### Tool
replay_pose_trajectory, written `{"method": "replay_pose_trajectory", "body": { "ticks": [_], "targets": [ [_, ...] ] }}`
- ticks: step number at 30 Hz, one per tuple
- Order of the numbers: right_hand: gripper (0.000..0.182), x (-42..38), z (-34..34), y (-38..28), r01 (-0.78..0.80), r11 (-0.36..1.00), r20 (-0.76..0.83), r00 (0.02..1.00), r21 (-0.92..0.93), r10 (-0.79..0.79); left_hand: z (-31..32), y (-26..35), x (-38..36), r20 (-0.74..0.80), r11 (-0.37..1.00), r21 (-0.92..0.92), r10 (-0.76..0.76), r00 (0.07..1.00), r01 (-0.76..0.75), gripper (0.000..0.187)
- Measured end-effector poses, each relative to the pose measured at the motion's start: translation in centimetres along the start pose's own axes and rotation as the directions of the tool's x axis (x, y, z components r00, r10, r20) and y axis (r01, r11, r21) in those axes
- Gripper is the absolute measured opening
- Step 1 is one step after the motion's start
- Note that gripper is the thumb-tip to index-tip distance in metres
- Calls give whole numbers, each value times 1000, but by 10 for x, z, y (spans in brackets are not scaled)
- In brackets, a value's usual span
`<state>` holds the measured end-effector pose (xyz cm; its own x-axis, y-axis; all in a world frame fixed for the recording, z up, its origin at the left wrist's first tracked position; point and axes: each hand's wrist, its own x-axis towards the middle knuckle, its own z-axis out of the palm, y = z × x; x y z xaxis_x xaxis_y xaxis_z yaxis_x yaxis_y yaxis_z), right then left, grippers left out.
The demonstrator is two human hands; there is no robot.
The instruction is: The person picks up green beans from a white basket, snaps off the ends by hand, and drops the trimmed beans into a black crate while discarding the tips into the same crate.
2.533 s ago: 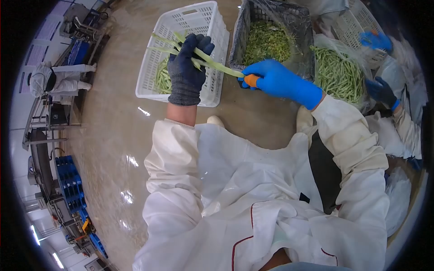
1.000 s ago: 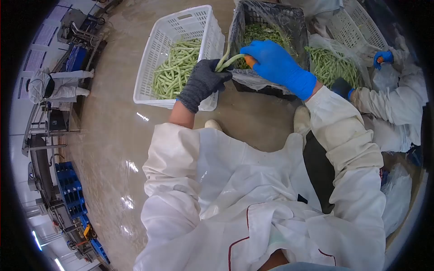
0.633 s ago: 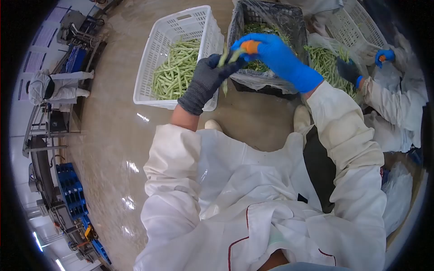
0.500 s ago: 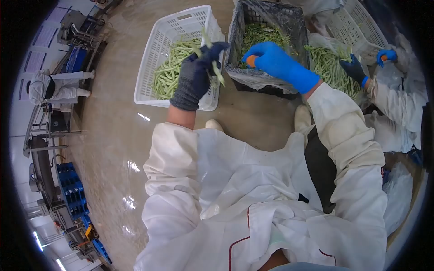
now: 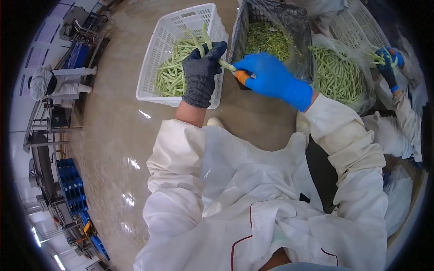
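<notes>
My left hand (image 5: 200, 74), in a dark grey knit glove, is closed around a few long green beans (image 5: 196, 41). Two of their ends stick up past the fingers, and one bean end points right toward my other hand. My right hand (image 5: 271, 79), in a blue glove, grips what looks like a small orange-handled knife (image 5: 242, 77); its blade is barely visible. The tool meets the tip of the right-pointing bean. Below the left hand, a white crate (image 5: 149, 79) holds many green beans.
A black crate (image 5: 310, 49) lined with clear plastic holds green trimmings. Right of it lies a plastic bag of green beans (image 5: 337, 74). A co-worker's gloved hands (image 5: 388, 67) hold beans at the far right. Another person (image 5: 45, 83) stands by machinery at left.
My right hand has moved left and down from over the black crate to the bean end. The beans in my left hand now point differently. The co-worker's hands have come together.
</notes>
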<state>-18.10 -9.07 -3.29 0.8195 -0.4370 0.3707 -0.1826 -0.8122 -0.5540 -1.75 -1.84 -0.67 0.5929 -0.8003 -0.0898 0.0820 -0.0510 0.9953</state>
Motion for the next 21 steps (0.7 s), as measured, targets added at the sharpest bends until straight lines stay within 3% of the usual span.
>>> {"method": "replay_pose_trajectory", "body": {
  "ticks": [4,7,10,11,13,14,15,16,18,21],
  "targets": [
    [16,-5,0,3,253,914,45,967,-316,-252,0,-2,-1,109,998,63,-16,994,9,23],
    [12,-6,-1,-1,340,883,176,939,-324,-296,-4,-1,-4,212,985,170,-76,974,40,22],
    [13,-9,-14,-3,221,914,12,973,-339,-230,-10,8,-7,346,935,355,-156,925,25,27],
    [13,-7,-21,7,147,936,-122,973,-321,-195,-13,12,-11,378,940,342,-133,916,-5,26],
    [16,2,-40,45,14,966,-374,921,-257,-113,-21,11,-10,344,954,299,-104,933,-4,27],
    [18,3,-47,60,-80,965,-427,904,-250,-35,-27,12,-8,323,961,275,-86,942,-7,28],
    [22,2,-53,72,-172,956,-479,877,-236,40,-37,22,-3,216,914,405,-63,974,-30,29],
    [25,0,-57,79,-235,940,-459,883,-248,100,-53,20,14,87,858,514,-35,996,-15,45],
    [32,-5,-58,91,-358,893,-424,878,-271,223,-102,1,60,-74,410,907,376,924,-94,63],
    [41,-12,-46,102,-496,731,-468,841,-468,271,-124,0,66,-164,313,947,276,947,73,76]
  ]
}}
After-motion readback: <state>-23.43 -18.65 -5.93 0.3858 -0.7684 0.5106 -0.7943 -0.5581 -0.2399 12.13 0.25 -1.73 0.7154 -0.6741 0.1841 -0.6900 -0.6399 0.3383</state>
